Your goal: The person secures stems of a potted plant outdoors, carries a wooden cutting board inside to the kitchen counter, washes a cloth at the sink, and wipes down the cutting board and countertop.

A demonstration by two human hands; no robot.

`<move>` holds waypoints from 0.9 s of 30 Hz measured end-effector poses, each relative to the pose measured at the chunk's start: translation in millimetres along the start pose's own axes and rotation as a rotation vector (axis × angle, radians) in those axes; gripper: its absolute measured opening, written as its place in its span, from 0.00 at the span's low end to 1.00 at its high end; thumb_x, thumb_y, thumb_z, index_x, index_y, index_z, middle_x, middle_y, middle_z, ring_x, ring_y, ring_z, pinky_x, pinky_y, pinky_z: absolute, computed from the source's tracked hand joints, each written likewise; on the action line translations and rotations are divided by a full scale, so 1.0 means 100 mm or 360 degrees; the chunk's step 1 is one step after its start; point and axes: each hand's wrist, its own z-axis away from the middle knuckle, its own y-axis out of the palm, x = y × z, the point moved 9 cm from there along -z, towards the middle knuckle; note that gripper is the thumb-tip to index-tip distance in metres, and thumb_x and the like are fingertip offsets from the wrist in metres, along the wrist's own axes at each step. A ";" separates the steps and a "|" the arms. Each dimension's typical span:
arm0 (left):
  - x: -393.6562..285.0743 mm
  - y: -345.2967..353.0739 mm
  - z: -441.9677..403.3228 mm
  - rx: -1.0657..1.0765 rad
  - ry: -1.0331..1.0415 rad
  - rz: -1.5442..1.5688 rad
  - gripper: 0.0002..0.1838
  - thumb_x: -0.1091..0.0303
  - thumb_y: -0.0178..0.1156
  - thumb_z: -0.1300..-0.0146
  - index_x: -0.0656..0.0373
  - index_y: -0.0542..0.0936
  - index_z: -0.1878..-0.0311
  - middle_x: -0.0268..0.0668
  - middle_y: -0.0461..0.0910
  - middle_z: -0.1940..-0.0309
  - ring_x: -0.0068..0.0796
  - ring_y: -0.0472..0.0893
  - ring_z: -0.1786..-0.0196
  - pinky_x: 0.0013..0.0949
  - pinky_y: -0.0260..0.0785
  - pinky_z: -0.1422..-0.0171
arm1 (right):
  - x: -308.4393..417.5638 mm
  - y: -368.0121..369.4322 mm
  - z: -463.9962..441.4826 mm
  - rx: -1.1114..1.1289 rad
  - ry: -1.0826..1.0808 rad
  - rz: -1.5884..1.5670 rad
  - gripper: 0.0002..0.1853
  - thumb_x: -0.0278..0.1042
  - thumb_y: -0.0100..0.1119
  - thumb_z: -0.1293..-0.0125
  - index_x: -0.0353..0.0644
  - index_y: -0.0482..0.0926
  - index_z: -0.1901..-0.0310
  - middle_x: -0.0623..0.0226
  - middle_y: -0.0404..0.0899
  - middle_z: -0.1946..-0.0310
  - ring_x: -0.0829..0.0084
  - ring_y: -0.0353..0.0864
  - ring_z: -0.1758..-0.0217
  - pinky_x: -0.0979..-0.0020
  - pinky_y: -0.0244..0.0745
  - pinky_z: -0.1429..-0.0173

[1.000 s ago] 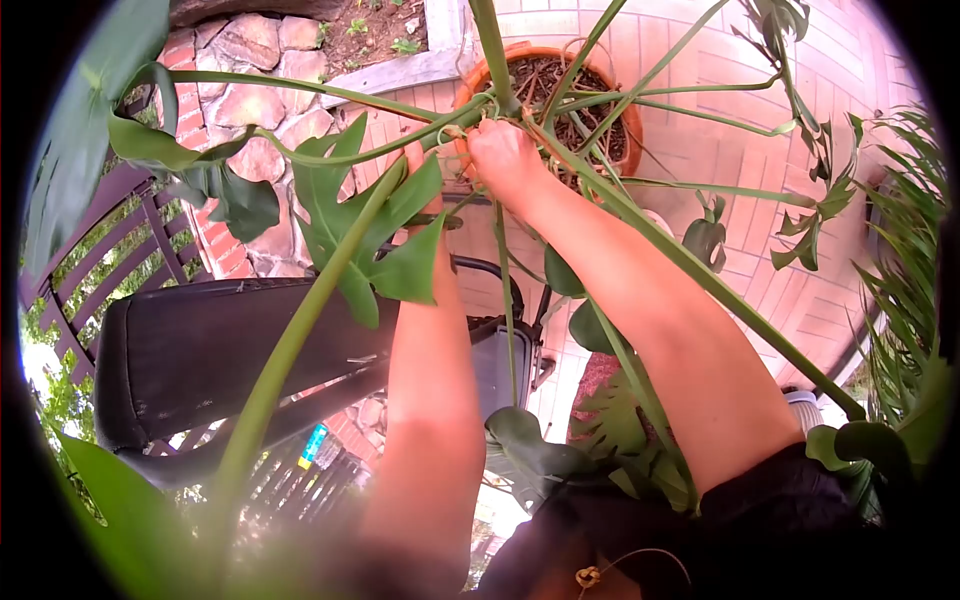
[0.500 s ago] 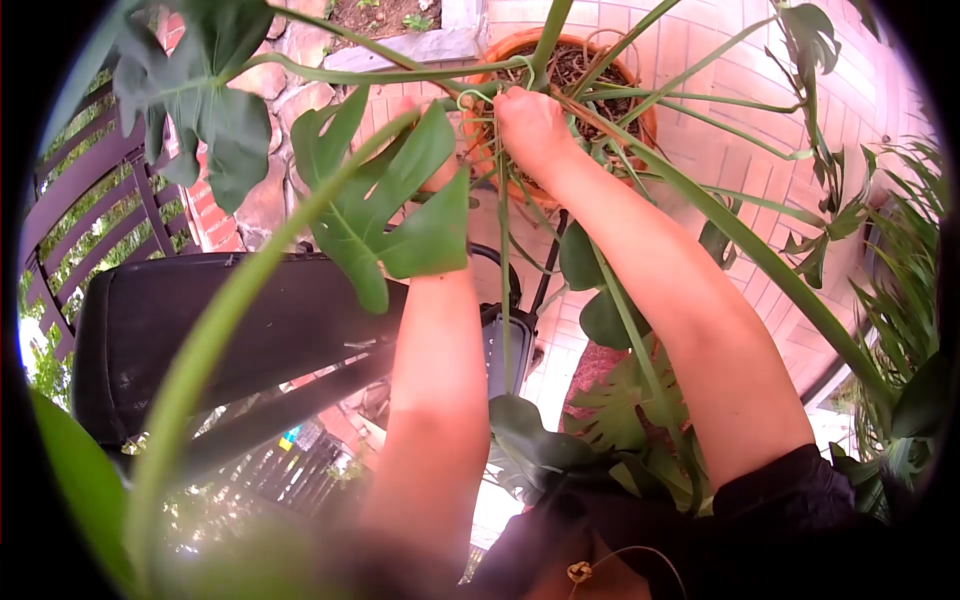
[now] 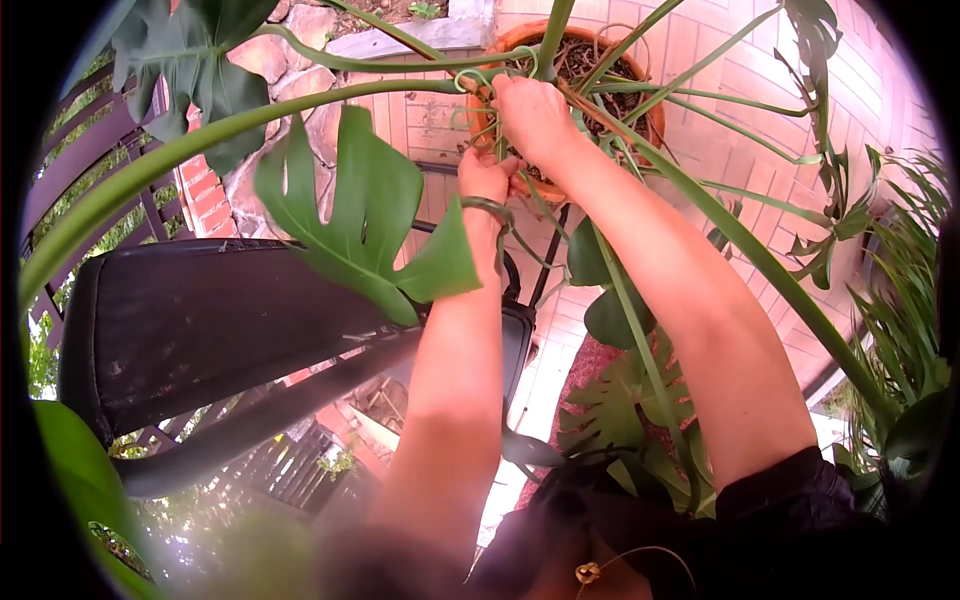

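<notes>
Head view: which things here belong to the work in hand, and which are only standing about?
Seem part of the job:
- left hand
- right hand
- plant stems
- terracotta pot

Apparently just around:
- black padded seat
- narrow-leaved plant
- stonework

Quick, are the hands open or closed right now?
Left hand: curled near the thick curved green stem; grip can't be told.
Right hand: closed near the round orange clay pot; contents hidden.

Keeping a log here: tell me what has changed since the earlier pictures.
The left hand came out from behind the split leaf, toward the right hand. The thick stem swung up and left in view. Whether the left hand let go of anything is unclear. The right hand stayed by the pot.
</notes>
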 end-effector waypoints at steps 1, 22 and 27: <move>0.01 0.01 0.00 0.0001 0.0000 -0.0003 0.12 0.81 0.56 0.48 0.66 0.68 0.59 0.35 0.72 0.80 0.21 0.69 0.83 0.23 0.60 0.83 | -0.01 0.04 -0.01 0.0040 -0.0021 -0.0024 0.03 0.24 0.49 0.50 0.35 0.73 0.74 0.50 0.77 0.76 0.53 0.79 0.72 0.59 0.75 0.69; 0.25 -0.11 -0.01 -0.0260 -0.0314 0.0383 0.18 0.54 0.41 0.34 0.60 0.69 0.68 0.33 0.68 0.85 0.23 0.68 0.89 0.25 0.59 0.89 | 0.02 0.05 0.07 0.0032 -0.0091 -0.0121 0.06 0.23 0.49 0.51 0.34 0.71 0.69 0.49 0.75 0.70 0.54 0.78 0.67 0.60 0.75 0.63; 0.07 -0.06 0.04 -0.0209 -0.0150 0.0410 0.17 0.57 0.45 0.36 0.62 0.70 0.74 0.36 0.71 0.86 0.26 0.67 0.88 0.27 0.56 0.87 | 0.07 -0.07 0.08 -0.0007 -0.0013 -0.0179 0.07 0.23 0.50 0.51 0.33 0.71 0.68 0.48 0.75 0.69 0.53 0.78 0.65 0.59 0.75 0.63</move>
